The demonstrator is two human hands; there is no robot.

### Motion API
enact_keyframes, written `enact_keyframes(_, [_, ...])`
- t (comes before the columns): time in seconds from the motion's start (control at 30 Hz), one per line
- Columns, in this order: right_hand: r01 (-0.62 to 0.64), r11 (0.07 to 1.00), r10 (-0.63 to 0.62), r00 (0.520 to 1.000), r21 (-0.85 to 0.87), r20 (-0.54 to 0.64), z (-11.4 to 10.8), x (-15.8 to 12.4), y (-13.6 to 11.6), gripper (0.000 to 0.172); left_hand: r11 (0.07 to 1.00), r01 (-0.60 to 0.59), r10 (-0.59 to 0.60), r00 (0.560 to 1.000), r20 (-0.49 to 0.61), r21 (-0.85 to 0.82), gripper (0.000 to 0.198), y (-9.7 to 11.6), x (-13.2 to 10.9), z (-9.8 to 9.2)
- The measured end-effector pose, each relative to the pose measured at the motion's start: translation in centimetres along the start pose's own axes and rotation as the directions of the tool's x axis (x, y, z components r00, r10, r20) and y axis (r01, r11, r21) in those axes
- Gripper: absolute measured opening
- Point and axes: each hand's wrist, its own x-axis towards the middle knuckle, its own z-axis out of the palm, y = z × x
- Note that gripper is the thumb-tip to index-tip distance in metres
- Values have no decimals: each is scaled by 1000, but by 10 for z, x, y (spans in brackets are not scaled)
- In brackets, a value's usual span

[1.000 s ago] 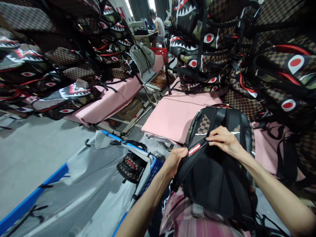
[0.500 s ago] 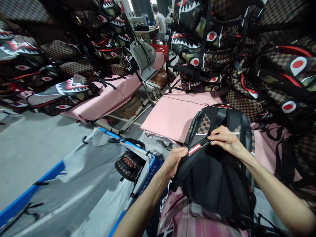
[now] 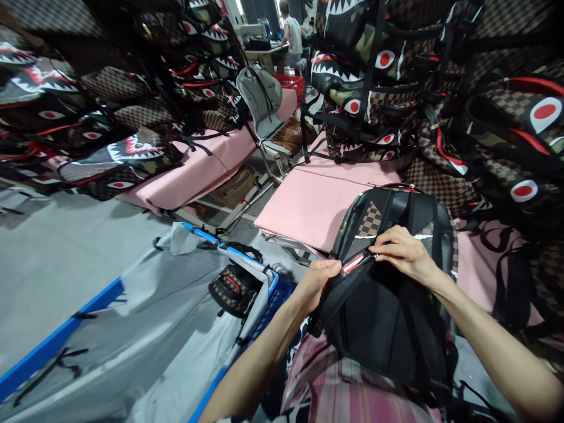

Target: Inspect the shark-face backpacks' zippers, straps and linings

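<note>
A black backpack (image 3: 388, 329) with checkered upper panels lies across my lap and the pink surface, its shoulder straps facing up. A small red label (image 3: 353, 264) with white lettering sits on one strap. My left hand (image 3: 321, 281) is closed, thumb and fingers pinching that strap at the lower end of the label. At the label's other end my right hand (image 3: 404, 252) pinches the black strap with thumb and fingertips. Exactly which strip of it lies between the right fingertips is too small to make out.
Stacked shark-print backpacks (image 3: 352, 76) rise ahead and to both sides. A pink-covered bench (image 3: 308, 205) stands in front. Left of me is a blue crate (image 3: 273, 299) with grey sheeting and a small checkered bag (image 3: 235, 291). Farther back are a grey chair (image 3: 259, 100) and a person (image 3: 292, 38).
The view has shifted slightly, so the surroundings sit a little further right. Both hands keep their hold on the strap, and the red label is tilted slightly differently between them.
</note>
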Motion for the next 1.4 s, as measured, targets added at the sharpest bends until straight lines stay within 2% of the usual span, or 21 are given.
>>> enact_keyframes(0.33, [69,995,-67,997,-67,25,-4,-3,-15,16,999,-23,24,1000,-10,29,36,2,-5,7])
enact_keyframes(0.47, [82,992,-75,995,-94,71,2,-5,-20,16,998,-33,33,999,13,56,37,0,-4,10])
enact_keyframes(0.63, [147,974,-132,986,-173,99,7,-4,-41,18,994,-84,80,994,70,66,36,-4,-2,9])
enact_keyframes(0.73, [79,986,-74,996,-147,42,-5,-6,-42,19,994,-98,91,989,117,57,32,-6,-6,6])
enact_keyframes(0.83, [-86,989,81,996,-122,-46,-24,-11,-26,21,978,-170,146,971,187,120,37,-6,-12,4])
enact_keyframes(0.9, [-185,976,181,983,-118,-43,-32,-15,-14,21,957,-236,199,957,210,170,42,-6,-14,4])
enact_keyframes(0.97, [-243,965,245,970,-95,8,-34,-16,-7,23,938,-279,237,949,207,205,38,-6,-14,3])
enact_keyframes(1.07, [-248,967,252,966,-53,67,-30,-14,-6,24,919,-306,260,945,198,251,35,-4,-11,2])
enact_keyframes(1.4, [-164,986,160,978,23,131,-27,-2,-7,19,896,-300,231,944,235,328,36,-3,-8,-4])
